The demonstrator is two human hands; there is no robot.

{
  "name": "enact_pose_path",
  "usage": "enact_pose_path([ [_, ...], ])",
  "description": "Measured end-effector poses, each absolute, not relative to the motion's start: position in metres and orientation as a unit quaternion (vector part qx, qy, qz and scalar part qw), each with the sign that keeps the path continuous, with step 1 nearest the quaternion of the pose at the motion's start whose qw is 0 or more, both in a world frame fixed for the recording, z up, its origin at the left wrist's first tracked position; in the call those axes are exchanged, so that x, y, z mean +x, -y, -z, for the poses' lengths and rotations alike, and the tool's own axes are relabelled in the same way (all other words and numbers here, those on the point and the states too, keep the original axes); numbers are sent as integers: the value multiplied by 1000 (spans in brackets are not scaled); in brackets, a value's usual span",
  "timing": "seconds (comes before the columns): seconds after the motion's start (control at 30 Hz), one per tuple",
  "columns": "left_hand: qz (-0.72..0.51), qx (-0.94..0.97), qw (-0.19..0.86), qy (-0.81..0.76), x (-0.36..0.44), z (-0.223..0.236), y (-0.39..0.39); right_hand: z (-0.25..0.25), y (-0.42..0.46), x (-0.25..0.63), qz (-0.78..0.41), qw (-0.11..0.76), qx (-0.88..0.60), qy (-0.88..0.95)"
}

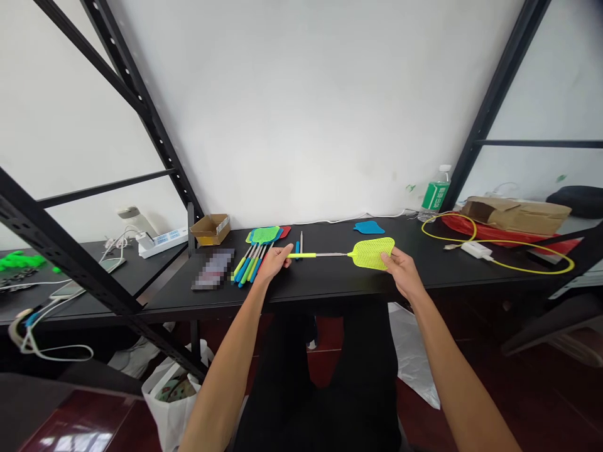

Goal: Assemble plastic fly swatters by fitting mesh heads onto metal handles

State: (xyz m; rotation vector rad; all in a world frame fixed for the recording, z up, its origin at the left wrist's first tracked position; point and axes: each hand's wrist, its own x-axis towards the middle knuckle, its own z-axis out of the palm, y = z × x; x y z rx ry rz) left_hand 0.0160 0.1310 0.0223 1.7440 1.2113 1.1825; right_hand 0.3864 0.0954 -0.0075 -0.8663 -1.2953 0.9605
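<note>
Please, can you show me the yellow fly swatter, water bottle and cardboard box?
Yellow fly swatter (370, 253): head view, mesh head.
Water bottle (434, 196): head view, green label.
Cardboard box (210, 230): head view, outer wall.

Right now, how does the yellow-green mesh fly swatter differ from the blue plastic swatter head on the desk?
The blue swatter head has no handle; the yellow-green fly swatter has a metal shaft and handle, and the left hand and right hand hold it. The blue lies on the black desk. Both are flat.
</note>
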Motion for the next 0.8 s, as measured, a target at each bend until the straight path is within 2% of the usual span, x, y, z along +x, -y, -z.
enact_pose_path([
  [0.57, -465, 668, 371, -447, 14, -20, -135, 10, -98, 388, -428, 575, -410, 564],
  [0.8, -479, 658, 394, -427, 15, -17, -138, 11, -99, 388, -414, 611, -360, 571],
])
